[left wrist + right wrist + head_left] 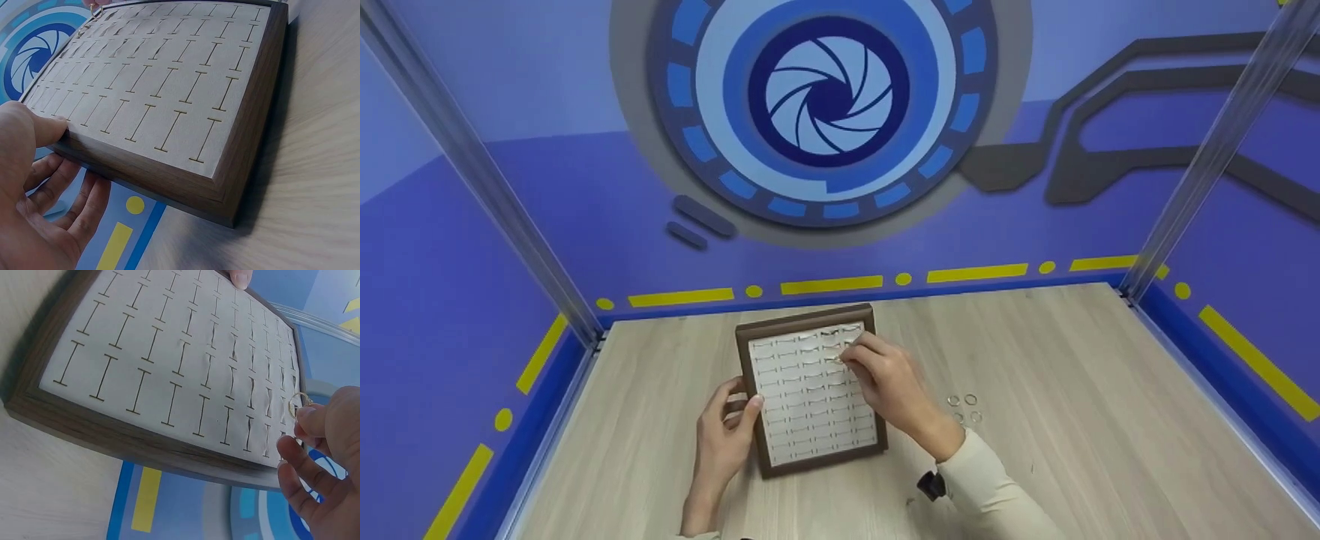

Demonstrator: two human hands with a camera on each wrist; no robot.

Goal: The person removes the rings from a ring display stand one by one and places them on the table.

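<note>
A ring display tray (802,318) with a brown wood-look frame and a pale slotted pad (810,420) leans tilted, facing me. My left hand (722,435) grips its left side, thumb (50,130) on the front edge and fingers behind the frame. Between thumb and index finger, my right hand (889,382) pinches a thin gold ring (290,406) at the upper right part of the pad, close over the slots. The other fingers of that hand spread beside the frame in the right wrist view. Some upper slots gape slightly; most lower ones lie flat.
Several loose rings (970,395) lie on the wooden table (1080,420), right of the tray and beside my right forearm. A black object (931,486) sits at the right sleeve (990,487). Blue printed panels with metal corner posts (1200,157) enclose the table's back and sides.
</note>
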